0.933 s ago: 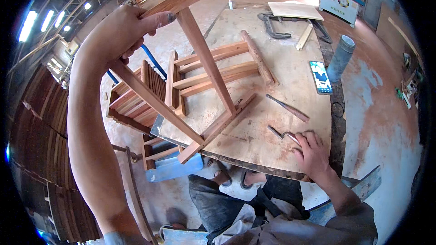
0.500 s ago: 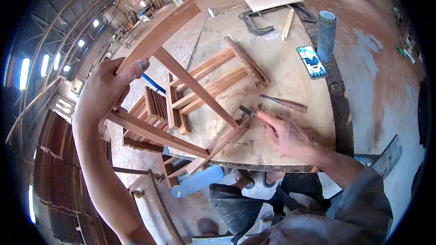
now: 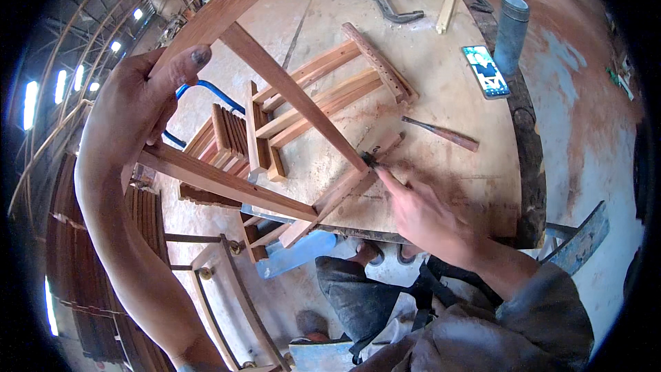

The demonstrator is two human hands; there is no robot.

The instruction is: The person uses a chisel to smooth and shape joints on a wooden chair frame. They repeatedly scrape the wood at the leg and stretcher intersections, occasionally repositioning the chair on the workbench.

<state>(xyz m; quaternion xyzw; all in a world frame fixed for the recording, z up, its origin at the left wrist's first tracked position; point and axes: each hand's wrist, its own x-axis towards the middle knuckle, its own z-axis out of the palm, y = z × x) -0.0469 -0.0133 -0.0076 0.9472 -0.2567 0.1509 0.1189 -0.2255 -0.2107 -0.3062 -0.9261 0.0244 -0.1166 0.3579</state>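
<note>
Two hands worked over the workbench [image 3: 441, 96]. On it stood a wooden frame [image 3: 275, 89], tipped up; the left hand [image 3: 138, 107] was clenched around its upper rails. Right hand [image 3: 420, 210] pinched a small dark tool against the joint at its fingertips [image 3: 381, 175]. Beyond those fingers lay a chisel [image 3: 441, 133], farther off a phone [image 3: 485, 71].

My right hand [image 3: 423, 213] hides what I press at the dark joint [image 3: 368, 160]; the frame's top rail [image 3: 227, 10] runs off at twelve o'clock.
</note>
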